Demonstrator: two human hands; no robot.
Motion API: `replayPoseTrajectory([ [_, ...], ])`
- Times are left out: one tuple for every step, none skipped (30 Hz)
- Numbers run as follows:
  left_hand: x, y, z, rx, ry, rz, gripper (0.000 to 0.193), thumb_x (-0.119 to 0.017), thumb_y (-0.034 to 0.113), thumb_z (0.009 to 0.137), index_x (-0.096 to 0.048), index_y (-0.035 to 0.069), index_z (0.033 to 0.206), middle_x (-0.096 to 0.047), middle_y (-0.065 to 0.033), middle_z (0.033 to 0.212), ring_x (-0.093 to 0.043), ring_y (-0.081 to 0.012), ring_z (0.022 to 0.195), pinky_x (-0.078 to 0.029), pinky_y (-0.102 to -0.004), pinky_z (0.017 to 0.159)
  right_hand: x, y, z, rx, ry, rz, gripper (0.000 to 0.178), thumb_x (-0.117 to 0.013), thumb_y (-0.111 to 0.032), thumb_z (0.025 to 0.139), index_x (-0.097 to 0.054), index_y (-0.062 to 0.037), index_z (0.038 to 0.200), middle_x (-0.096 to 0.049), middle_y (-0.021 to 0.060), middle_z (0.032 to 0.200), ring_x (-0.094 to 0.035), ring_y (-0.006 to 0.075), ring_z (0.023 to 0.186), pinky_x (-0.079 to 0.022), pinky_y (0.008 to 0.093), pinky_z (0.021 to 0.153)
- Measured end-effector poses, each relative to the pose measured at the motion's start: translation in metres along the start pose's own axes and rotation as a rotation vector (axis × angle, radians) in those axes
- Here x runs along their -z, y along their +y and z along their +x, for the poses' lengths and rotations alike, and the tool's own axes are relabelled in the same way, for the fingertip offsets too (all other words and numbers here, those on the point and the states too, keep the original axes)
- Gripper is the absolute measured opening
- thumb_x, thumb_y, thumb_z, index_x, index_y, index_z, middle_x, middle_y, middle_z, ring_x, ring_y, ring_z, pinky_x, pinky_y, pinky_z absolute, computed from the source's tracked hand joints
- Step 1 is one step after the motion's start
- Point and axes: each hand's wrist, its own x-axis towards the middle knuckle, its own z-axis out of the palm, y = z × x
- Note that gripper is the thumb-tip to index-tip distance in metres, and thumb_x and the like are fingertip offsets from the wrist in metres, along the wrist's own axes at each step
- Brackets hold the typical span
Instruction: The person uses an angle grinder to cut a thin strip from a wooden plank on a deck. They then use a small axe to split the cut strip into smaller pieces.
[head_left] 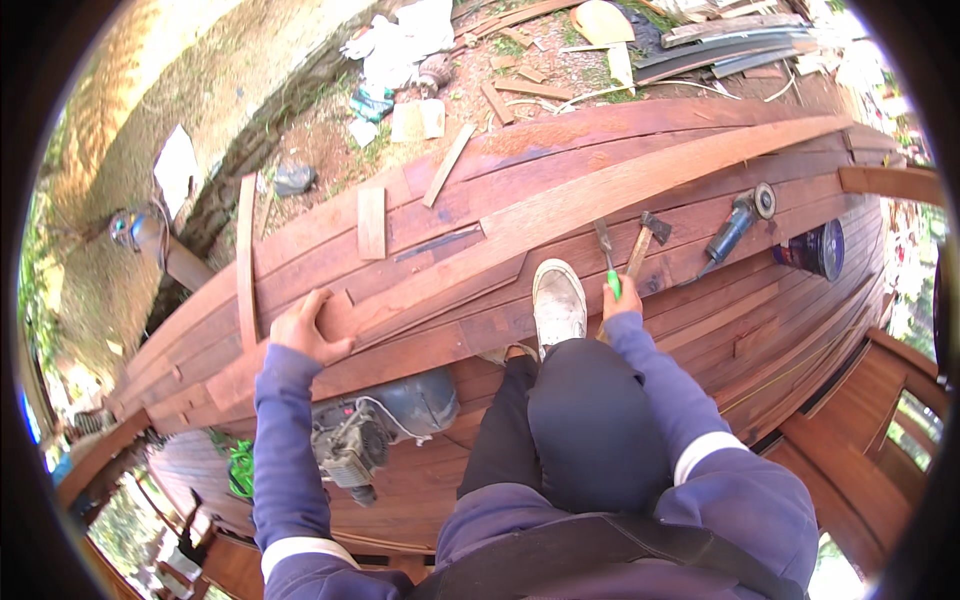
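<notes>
A long reddish-brown plank runs slantwise across the wooden deck boards. My left hand straddles its left part, with the fingers at the far edge and the thumb at the near edge. My right hand is closed beside my knee. From it a chisel with a green handle points away from me. The wooden handle of a hatchet runs into the same grip, its metal head beyond my fingers. Part of both handles is hidden by the hand.
A blue angle grinder lies to the right, near a dark bucket. An air compressor stands below my left hand. Short wood pieces rest on the boards. Scrap wood and white sheets litter the ground beyond the curved edge.
</notes>
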Motion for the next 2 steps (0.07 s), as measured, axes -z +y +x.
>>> replayPoseTrajectory([
  [0.012,0.006,-0.010,-0.049,0.026,0.022,0.088,-0.090,0.047,0.062,-0.063,0.012,0.138,-0.074,-0.0196,0.118,-0.073,-0.0364,0.111,-0.058,-0.0450,0.101,-0.007,-0.007,0.015,-0.068,-0.084,-0.103,0.045,-0.079,-0.030,0.092,-0.065,-0.0085,0.130,-0.069,0.0213,0.130,-0.065,0.0332,0.124,-0.048,0.0451,0.107],
  [0.025,0.010,-0.013,-0.117,0.068,0.047,0.095,-0.090,0.046,0.062,-0.060,0.016,0.147,-0.074,-0.0195,0.121,-0.073,-0.0357,0.112,-0.057,-0.0435,0.104,-0.013,-0.017,0.036,-0.147,-0.158,-0.220,0.050,-0.080,-0.032,0.092,-0.065,-0.0102,0.134,-0.067,0.0218,0.136,-0.061,0.0332,0.133,-0.045,0.0449,0.114],
])
